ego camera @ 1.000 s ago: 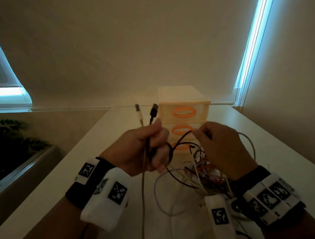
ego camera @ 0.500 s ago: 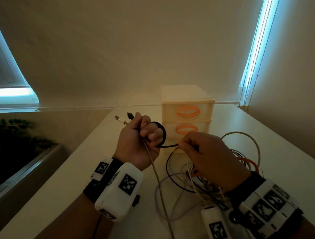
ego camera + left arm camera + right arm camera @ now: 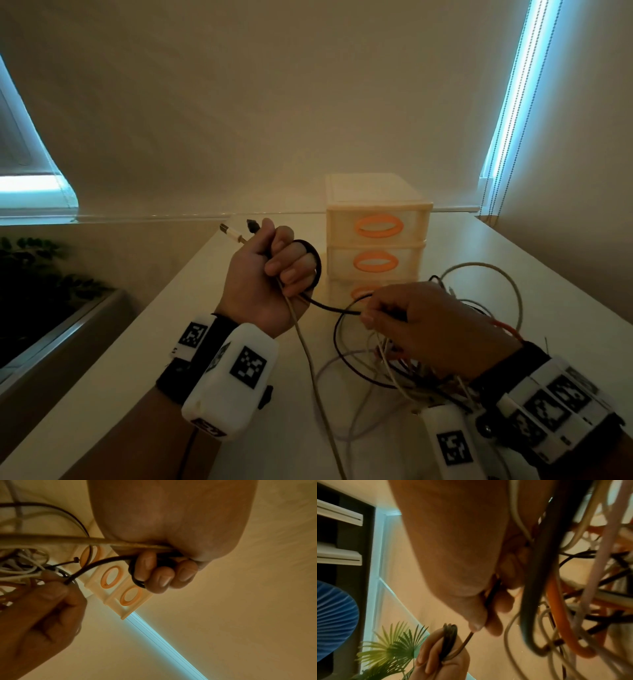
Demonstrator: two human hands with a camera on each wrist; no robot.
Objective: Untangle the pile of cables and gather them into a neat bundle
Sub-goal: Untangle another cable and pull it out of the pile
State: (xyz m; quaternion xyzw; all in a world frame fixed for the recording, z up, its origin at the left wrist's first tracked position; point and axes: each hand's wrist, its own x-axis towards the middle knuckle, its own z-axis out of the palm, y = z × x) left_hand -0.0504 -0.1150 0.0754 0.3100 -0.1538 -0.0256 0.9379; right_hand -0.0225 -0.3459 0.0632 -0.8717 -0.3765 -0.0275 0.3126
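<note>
My left hand (image 3: 274,270) is raised above the white table (image 3: 144,342) and grips a black cable (image 3: 329,306) coiled round its fingers (image 3: 159,573), together with a beige cable (image 3: 301,346) that hangs down. Two plug ends (image 3: 233,234) stick out above the fist. My right hand (image 3: 411,318) pinches the same black cable (image 3: 489,599) a short way along, between thumb and forefinger. Under and behind that hand lies the tangled pile of cables (image 3: 428,373), white, black, beige and orange (image 3: 559,615).
A small cream drawer unit (image 3: 376,236) with orange oval handles stands just behind the hands. A large beige loop (image 3: 513,294) of cable rises at the right of the pile. A plant (image 3: 37,274) sits below the table's left edge. Window blinds flank the wall.
My left hand has turned over and wound the black cable into a loop round its fingers. My right hand has slid along the black cable, drawing it out of the pile.
</note>
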